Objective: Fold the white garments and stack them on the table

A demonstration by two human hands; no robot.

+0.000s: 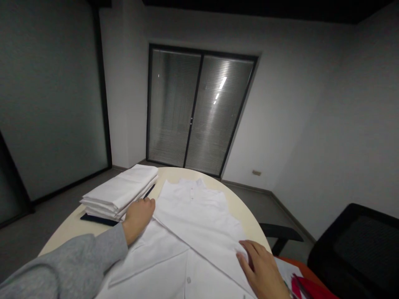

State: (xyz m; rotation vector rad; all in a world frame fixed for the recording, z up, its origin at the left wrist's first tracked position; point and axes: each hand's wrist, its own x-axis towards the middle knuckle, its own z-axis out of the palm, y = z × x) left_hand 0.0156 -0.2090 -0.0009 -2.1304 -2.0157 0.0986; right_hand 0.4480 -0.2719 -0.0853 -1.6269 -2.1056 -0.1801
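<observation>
Shirt lies white and flat in the lower middle of the frame, on a round table. The left hand rests on its left edge, fingers bent a little, pinching nothing. The right hand lies open at lower right, fingers spread on a part that is folded over. I think a fold is being pressed smooth. A next fold would need a hold on an edge. Count: one spread shirt, one pile of folded white cloth at left, two hands, one black chair.

round table, white shirt, folded stack
</observation>
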